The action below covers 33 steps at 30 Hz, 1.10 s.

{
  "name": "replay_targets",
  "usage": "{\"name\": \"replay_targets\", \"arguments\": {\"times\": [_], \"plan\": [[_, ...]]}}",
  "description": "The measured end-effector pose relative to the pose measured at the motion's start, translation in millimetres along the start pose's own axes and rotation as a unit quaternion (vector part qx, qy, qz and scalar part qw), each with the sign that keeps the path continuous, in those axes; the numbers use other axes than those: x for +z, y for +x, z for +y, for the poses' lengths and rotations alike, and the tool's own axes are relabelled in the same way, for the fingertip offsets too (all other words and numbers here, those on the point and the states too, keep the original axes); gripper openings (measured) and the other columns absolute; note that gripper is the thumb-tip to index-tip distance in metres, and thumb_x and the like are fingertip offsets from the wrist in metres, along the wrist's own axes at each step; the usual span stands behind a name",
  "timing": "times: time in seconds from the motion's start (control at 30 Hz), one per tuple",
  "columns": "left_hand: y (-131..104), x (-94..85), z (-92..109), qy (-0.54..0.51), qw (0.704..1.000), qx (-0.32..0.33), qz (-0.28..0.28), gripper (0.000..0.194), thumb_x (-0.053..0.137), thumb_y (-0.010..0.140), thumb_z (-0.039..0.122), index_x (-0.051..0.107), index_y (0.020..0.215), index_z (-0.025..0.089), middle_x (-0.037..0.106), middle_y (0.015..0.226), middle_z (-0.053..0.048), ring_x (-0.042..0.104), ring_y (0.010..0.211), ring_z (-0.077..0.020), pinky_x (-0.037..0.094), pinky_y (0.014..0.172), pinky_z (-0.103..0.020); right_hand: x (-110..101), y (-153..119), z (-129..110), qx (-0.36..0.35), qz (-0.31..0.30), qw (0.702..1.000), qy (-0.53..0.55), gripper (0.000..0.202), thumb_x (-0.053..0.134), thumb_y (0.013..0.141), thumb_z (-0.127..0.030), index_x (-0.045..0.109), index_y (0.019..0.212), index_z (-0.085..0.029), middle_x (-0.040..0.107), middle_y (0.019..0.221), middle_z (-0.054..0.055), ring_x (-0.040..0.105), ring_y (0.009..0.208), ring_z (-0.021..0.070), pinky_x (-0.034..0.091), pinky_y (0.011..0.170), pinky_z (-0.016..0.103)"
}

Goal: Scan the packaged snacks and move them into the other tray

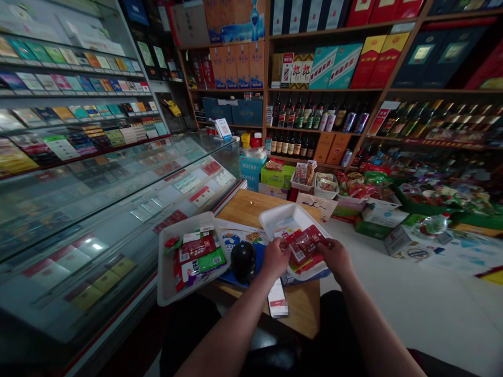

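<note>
Both hands pinch a dark red snack packet (pixel 305 245) by its two ends. My left hand (pixel 277 256) grips its left end, and my right hand (pixel 336 256) grips the right one. The packet is held over a white plastic tub (pixel 271 215), in which more packets with red and yellow print partly show. To the left, a second white tub (pixel 162 272) holds several red, green and purple packets (pixel 198 256). A black rounded object (pixel 243 262) stands between the tubs. Below my left wrist lies a phone (pixel 277 299) with a lit white screen.
The tubs rest on a small wooden table (pixel 236 207). A glass display counter (pixel 118 220) with cigarette packs runs along the left. Shelves of boxes and bottles (pixel 298 112) line the back wall. Crates and boxes of snacks (pixel 353 191) stand on the floor at right.
</note>
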<state>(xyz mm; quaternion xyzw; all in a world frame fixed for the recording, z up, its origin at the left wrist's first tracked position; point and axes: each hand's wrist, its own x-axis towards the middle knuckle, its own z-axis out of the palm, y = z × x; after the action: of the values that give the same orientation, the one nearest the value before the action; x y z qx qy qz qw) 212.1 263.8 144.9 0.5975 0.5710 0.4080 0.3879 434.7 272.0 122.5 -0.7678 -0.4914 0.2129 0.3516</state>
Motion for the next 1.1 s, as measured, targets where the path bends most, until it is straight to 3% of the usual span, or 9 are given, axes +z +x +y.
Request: {"name": "replay_targets", "arguments": {"times": [0.13, 0.27, 0.47, 0.63, 0.87, 0.97, 1.1], "plan": [[-11, 3.1, 2, 0.013, 1.0, -0.006, -0.024, 0.022, 0.066, 0.085, 0.017, 0.071, 0.106, 0.018, 0.077, 0.108, -0.01, 0.073, 0.093, -0.0198, 0.053, 0.084, -0.03, -7, -13, 3, 0.01, -0.008, 0.999, -0.053, 0.062, 0.063, 0.08, -0.049, 0.066, 0.128, -0.008, 0.075, 0.11, 0.019, 0.07, 0.101, 0.0307, 0.052, 0.084, 0.038], [-24, -1.5, 7, 0.021, 0.999, -0.003, -0.032, 0.021, 0.064, 0.086, 0.021, 0.071, 0.105, 0.019, 0.078, 0.103, -0.008, 0.073, 0.092, -0.0205, 0.054, 0.082, -0.03, -11, -24, 3, 0.009, -0.003, 0.995, -0.103, 0.069, 0.059, 0.083, -0.055, 0.062, 0.133, -0.007, 0.072, 0.12, 0.021, 0.068, 0.11, 0.0341, 0.051, 0.09, 0.042], [-51, -28.9, 18, -0.026, 0.999, 0.018, -0.023, 0.023, 0.063, 0.087, 0.026, 0.07, 0.107, 0.02, 0.077, 0.092, -0.005, 0.072, 0.081, -0.0178, 0.054, 0.074, -0.028, -11, -40, -16, -0.001, 0.006, 0.994, -0.107, 0.064, 0.055, 0.085, -0.055, 0.064, 0.131, -0.01, 0.071, 0.124, 0.02, 0.068, 0.11, 0.0336, 0.05, 0.09, 0.041], [-73, -78.0, 8, -0.036, 0.998, 0.014, 0.049, 0.018, 0.063, 0.087, 0.028, 0.072, 0.102, 0.02, 0.077, 0.098, -0.005, 0.071, 0.089, -0.0181, 0.055, 0.082, -0.028, -4, -56, -49, -0.034, -0.006, 0.997, -0.065, 0.053, 0.056, 0.085, -0.05, 0.068, 0.124, -0.015, 0.076, 0.11, 0.015, 0.071, 0.1, 0.031, 0.05, 0.084, 0.039], [-104, -164.4, -48, -0.055, 0.982, -0.048, 0.176, 0.027, 0.063, 0.088, 0.042, 0.07, 0.099, 0.019, 0.076, 0.093, -0.008, 0.072, 0.089, -0.0228, 0.055, 0.083, -0.033, 27, -87, -105, -0.09, -0.046, 0.995, 0.007, 0.042, 0.06, 0.082, -0.043, 0.071, 0.114, -0.019, 0.077, 0.101, 0.012, 0.071, 0.096, 0.0288, 0.051, 0.085, 0.038], [-115, -199.8, -71, -0.044, 0.966, -0.095, 0.235, 0.034, 0.063, 0.085, 0.048, 0.069, 0.101, 0.018, 0.076, 0.091, -0.008, 0.072, 0.087, -0.0249, 0.055, 0.081, -0.035, 47, -107, -129, -0.111, -0.094, 0.988, 0.055, 0.039, 0.062, 0.083, -0.043, 0.072, 0.114, -0.021, 0.077, 0.101, 0.01, 0.071, 0.094, 0.0277, 0.052, 0.086, 0.038], [-119, -236.1, -98, -0.026, 0.952, -0.131, 0.274, 0.04, 0.065, 0.081, 0.05, 0.069, 0.105, 0.019, 0.077, 0.102, -0.01, 0.072, 0.095, -0.0261, 0.055, 0.087, -0.037, 81, -138, -156, -0.148, -0.179, 0.961, 0.148, 0.035, 0.064, 0.082, -0.038, 0.072, 0.113, -0.023, 0.077, 0.102, 0.008, 0.072, 0.093, 0.0268, 0.054, 0.086, 0.037]]}}
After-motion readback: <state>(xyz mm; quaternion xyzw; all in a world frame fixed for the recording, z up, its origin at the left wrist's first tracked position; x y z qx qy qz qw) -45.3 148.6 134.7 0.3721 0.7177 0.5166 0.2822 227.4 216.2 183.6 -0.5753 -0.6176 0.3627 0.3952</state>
